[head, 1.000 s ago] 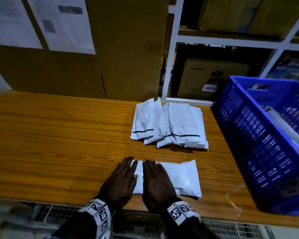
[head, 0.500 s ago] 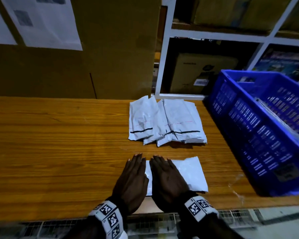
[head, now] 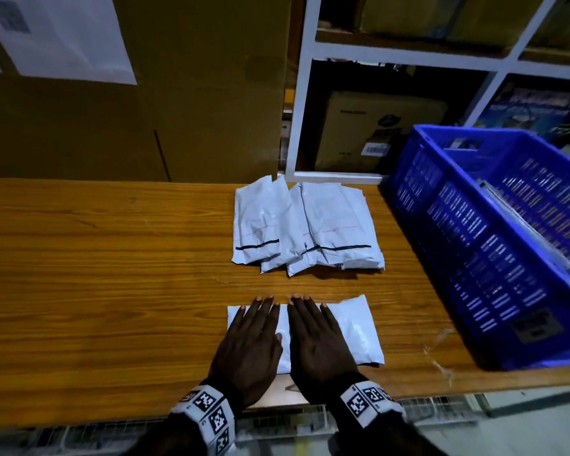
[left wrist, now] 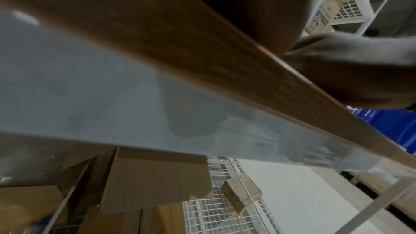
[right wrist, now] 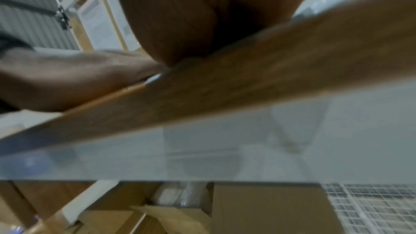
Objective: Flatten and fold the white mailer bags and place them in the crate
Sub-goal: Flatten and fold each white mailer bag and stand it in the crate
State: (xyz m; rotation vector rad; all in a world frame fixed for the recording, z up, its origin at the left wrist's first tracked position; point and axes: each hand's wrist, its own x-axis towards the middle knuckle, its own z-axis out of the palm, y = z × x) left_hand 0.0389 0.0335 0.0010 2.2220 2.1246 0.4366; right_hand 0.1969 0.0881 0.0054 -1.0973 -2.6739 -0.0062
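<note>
Both hands lie flat, side by side, on one white mailer bag [head: 352,327]; neither has a grip on it. The left hand [head: 249,343] and the right hand [head: 316,340] press it with straight, spread fingers, palms down, grasping nothing.

A second ago the left hand sat mostly off the bag's left end, with the right hand over that end. Now both hands rest further onto the bag, the left fully upon it, and a strip of white shows left of the left hand. The bag's right end, puffier before, looks lower and smoother. I judge the flattening to be well along on this bag, with the fold not yet begun.

The bag lies on the wooden surface [head: 96,274], at its near edge, well to the left of the blue crate [head: 474,258]. Its long axis runs left to right, roughly parallel to the surface's near edge, with the right end nearer the crate. Which end is the opening I cannot tell.

Behind the bag, away from the person and left of the crate, sits a pile of white bags [head: 306,228]. Something pale lies inside the crate, too dim to name.
</note>
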